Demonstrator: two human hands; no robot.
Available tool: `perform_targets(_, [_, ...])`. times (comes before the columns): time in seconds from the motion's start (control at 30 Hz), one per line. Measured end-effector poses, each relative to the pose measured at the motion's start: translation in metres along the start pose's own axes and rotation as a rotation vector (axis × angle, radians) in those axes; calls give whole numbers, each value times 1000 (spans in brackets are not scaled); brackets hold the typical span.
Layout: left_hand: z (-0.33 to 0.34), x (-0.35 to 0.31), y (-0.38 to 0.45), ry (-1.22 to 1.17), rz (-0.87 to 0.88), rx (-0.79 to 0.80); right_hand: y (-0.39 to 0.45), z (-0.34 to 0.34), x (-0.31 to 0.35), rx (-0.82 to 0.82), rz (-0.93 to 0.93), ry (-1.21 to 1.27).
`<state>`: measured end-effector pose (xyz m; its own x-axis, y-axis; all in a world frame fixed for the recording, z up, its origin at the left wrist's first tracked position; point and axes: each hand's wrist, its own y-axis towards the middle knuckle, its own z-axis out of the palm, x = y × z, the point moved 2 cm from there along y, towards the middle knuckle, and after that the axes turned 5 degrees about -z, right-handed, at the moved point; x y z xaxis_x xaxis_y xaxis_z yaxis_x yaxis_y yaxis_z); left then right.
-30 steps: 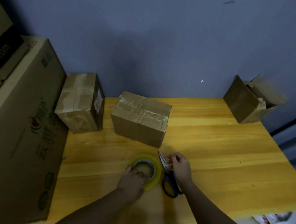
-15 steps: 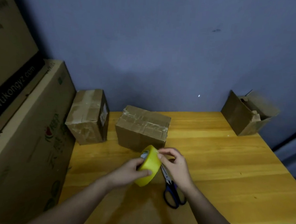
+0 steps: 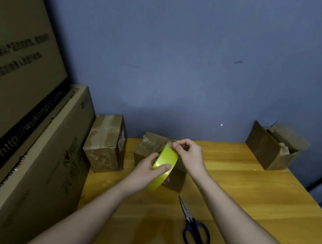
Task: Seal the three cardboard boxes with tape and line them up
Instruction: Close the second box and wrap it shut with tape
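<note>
Head view | left hand [image 3: 146,169] gripped tape roll [image 3: 164,167] | right hand [image 3: 189,155] pinched its free end; best peeled slowly, straight.

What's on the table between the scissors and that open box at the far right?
Nothing: in the head view only bare table separates the scissors from the open box.

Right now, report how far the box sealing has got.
Done: the left box and middle box already carry tape. In hand: the left hand holds the yellow tape roll while the right hand pinches at its end. Left: the right box stands open, set apart from the others.
</note>
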<state>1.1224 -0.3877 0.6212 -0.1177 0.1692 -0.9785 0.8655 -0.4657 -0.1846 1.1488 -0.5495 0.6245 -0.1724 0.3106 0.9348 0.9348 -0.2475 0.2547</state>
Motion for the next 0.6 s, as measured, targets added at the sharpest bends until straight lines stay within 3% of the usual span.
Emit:
perform_targets(0.2, [-4,-17,10,-122,-17,-47,-1,11,11,-218,-226,-190])
perform_targets(0.27, [-5,-24,15,-162,-43,-16,4,13,12,-280,-213,-147])
perform_targets(0.33, [-7,-26,24,-43,-33,-36,11,11,16,-317,-196,-93])
perform_targets(0.43, [-17,-25,38,223,-8,-145,22,6,29,-324,-289,-102])
perform_targets(0.6, [-23,-43,58,35,-104,-196,31,10,49,-274,-479,-235])
